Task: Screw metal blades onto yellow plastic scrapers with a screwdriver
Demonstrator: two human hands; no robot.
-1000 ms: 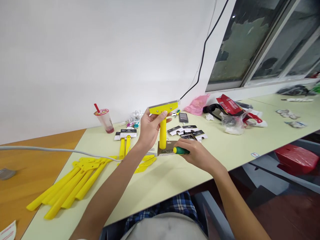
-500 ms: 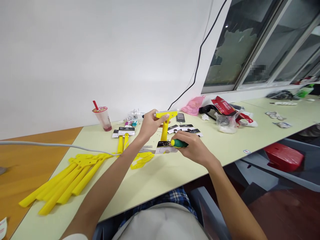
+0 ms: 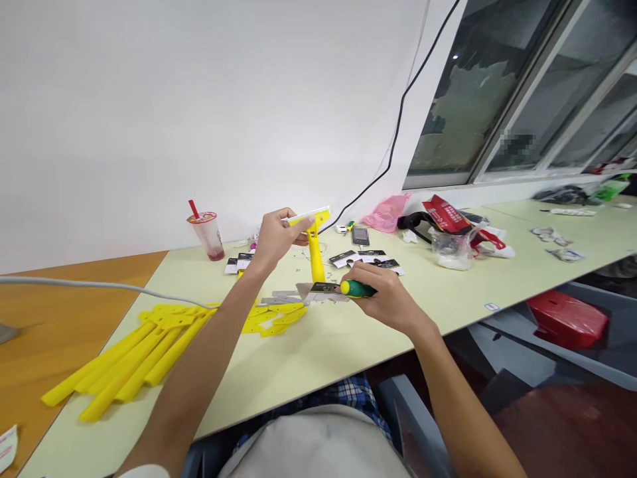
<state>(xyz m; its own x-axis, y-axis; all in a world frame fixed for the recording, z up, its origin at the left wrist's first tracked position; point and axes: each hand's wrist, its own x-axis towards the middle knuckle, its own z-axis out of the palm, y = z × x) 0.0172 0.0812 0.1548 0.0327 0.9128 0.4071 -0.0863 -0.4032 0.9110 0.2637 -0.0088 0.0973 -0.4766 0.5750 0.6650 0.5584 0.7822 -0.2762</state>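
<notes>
My left hand [image 3: 279, 238] is closed around the head of a yellow scraper [image 3: 316, 255], its pale blade edge along the top and its handle pointing down. My right hand [image 3: 381, 289] grips a screwdriver [image 3: 355, 289] by its green and yellow handle; the tip is hidden. Just under the scraper's handle is a black and white card [image 3: 326, 288], close to my right fingers; I cannot tell if they hold it. Flat yellow plates [image 3: 283, 320] and grey metal strips [image 3: 279, 299] lie on the table below my hands.
Several yellow scraper handles [image 3: 144, 352] are piled at the left. A cup with a straw [image 3: 208, 239] stands by the wall. Cards [image 3: 371, 259], a phone [image 3: 360, 236], a pink bag [image 3: 385, 214] and a plastic bag [image 3: 450, 249] sit behind and to the right. A cable [image 3: 99, 284] crosses the left side.
My left hand has moved left and slightly up with the scraper. My right hand stays nearly in place with the screwdriver. More of the metal strips now shows.
</notes>
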